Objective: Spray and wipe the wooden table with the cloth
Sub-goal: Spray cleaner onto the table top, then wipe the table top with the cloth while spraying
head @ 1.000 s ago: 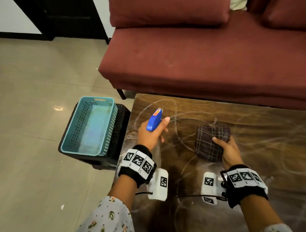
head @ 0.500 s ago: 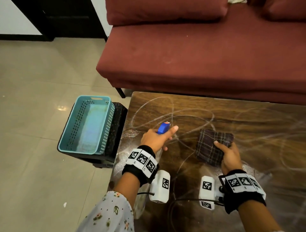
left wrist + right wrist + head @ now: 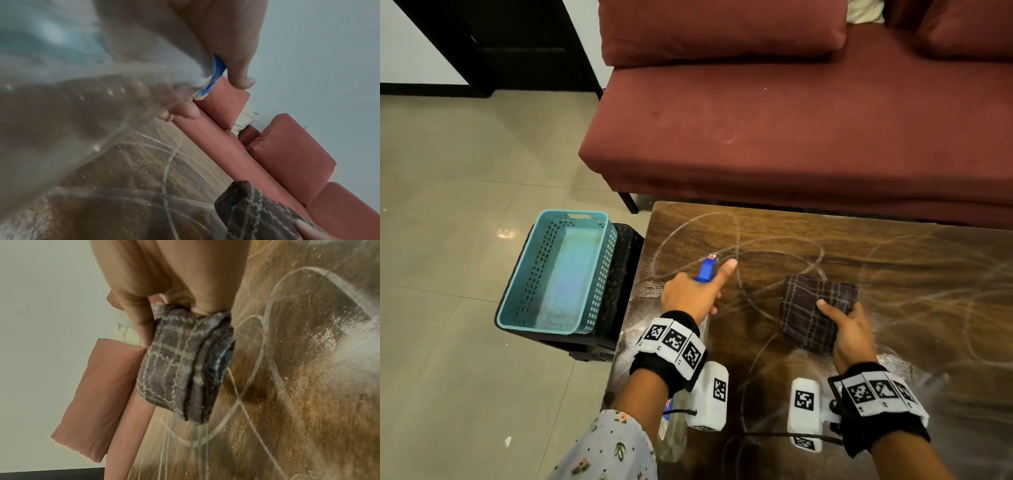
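Note:
The wooden table carries white chalk-like loops and powdery smears. My left hand grips a clear spray bottle with a blue nozzle, over the table's left part, index finger stretched along the nozzle. The bottle's body is mostly hidden under my hand and wrist in the head view. My right hand holds a folded dark plaid cloth a little above the table, thumb on top; the right wrist view shows the cloth lifted clear of the wood.
A teal perforated basket sits on a black crate just off the table's left edge. A maroon sofa with cushions runs along the table's far edge. Tiled floor lies to the left.
The spray bottle has dropped lower and tipped forward, its nozzle now pointing across the table. The cloth and right hand have barely shifted.

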